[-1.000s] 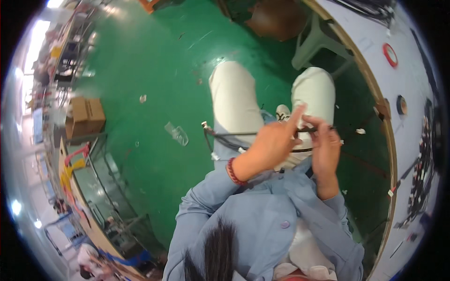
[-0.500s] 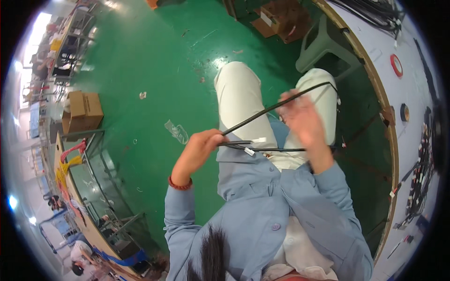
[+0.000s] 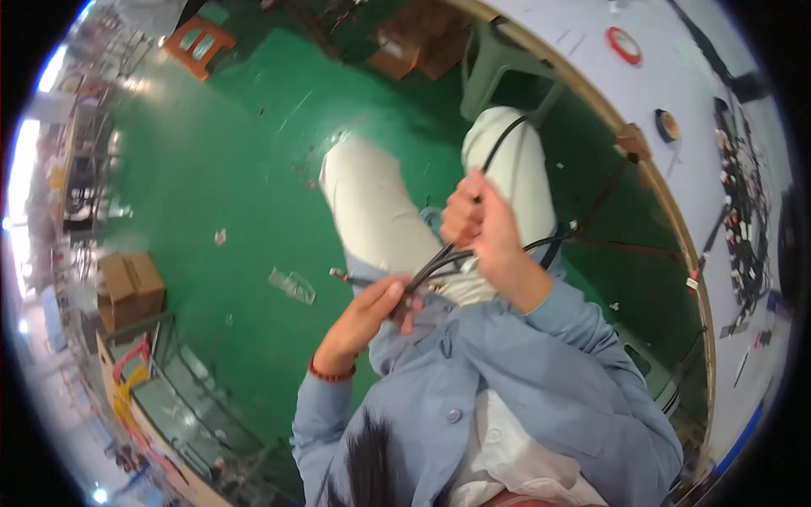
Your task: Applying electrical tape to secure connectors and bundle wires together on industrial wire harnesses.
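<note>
head view | worn on head (left of 2 fisheyes) | faces down | thighs [image 3: 369, 198] near, floor [image 3: 241, 182] farther

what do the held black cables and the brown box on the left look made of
Black cables: probably soft plastic or rubber sheathing, matt to satin, bending in smooth curves. Brown box: likely cardboard, dull finish, with flat creased faces.

A red tape roll [image 3: 615, 49] and a black tape roll [image 3: 661, 127] are lying on the bench [image 3: 686, 182]; an orange stool [image 3: 198, 49] is standing on the green floor [image 3: 245, 186].
</note>
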Available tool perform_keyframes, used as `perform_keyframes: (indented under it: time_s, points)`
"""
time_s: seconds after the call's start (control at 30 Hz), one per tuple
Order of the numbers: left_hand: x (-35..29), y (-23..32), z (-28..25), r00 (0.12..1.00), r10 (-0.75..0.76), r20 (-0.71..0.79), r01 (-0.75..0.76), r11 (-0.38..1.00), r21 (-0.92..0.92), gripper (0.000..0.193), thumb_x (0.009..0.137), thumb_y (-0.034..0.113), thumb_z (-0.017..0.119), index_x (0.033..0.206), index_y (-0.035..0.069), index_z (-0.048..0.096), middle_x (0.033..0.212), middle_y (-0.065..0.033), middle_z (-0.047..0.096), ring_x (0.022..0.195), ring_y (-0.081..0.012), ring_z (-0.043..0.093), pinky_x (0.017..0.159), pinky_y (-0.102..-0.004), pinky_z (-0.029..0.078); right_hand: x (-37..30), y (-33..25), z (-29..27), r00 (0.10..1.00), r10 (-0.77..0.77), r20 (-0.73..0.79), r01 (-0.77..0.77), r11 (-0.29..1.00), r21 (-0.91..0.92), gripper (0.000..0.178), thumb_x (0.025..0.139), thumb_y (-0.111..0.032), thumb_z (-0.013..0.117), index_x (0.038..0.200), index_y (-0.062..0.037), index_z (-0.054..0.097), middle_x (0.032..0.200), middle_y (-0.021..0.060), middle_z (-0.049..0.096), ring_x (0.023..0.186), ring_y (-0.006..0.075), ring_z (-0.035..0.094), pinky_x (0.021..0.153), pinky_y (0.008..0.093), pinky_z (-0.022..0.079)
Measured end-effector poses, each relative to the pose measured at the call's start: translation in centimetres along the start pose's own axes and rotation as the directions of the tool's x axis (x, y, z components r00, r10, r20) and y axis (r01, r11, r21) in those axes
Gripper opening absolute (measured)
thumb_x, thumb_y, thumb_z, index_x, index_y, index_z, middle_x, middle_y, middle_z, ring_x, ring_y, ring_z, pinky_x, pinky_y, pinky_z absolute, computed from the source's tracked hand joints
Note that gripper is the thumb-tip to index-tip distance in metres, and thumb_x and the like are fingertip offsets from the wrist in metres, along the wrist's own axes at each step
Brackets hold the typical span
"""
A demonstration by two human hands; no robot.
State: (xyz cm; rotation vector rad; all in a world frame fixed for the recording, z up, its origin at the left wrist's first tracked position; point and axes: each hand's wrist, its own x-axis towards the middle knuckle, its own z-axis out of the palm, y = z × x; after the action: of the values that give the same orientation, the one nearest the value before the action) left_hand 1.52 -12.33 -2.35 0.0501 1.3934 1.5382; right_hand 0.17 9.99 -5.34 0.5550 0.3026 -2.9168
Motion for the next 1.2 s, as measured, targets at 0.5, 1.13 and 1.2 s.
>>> perform_keyframes:
  time_s: [0.5,1.13,1.2]
  points:
    - [0.3,0.0,-0.5,0.996,-0.019,0.085,0.022,0.999,-0.045,0.040,0.098,0.036,0.038,0.095,0.001,0.057,0.076,-0.0040,0.059,0.068,-0.0113,0.055,0.064,-0.0246,0.045,-0.3,-2.7,0.5,0.994,-0.050,0.098,0.041,0.995,0.093,0.037,0.098,-0.036,0.036,0.067,-0.0150,0.036,0.048,-0.0052,0.020,0.040,0.0080,0.017,0.038,0.0247,0.017]
    - [-3.9,-1.7,2.1,0.980,0.021,-0.197,0.050,0.937,0.346,0.035,0.095,0.027,0.046,0.071,0.002,0.054,0.058,0.0033,0.041,0.055,-0.0055,0.035,0.051,-0.0219,0.027,1.5,-6.3,-1.1,0.988,-0.140,-0.066,0.143,0.988,0.053,0.038,0.096,-0.038,0.043,0.064,-0.0175,0.036,0.051,-0.0066,0.017,0.042,0.0078,0.017,0.040,0.0243,0.015]
    - [-4.7,-1.9,1.8,0.968,0.021,-0.249,0.083,0.914,0.397,0.034,0.093,0.025,0.047,0.069,0.002,0.054,0.058,0.0033,0.042,0.055,-0.0055,0.035,0.050,-0.0226,0.027,2.3,-8.4,-1.8,0.959,-0.248,-0.139,0.251,0.968,0.011,0.039,0.095,-0.038,0.044,0.063,-0.0175,0.035,0.051,-0.0064,0.017,0.042,0.0081,0.017,0.040,0.0242,0.015]
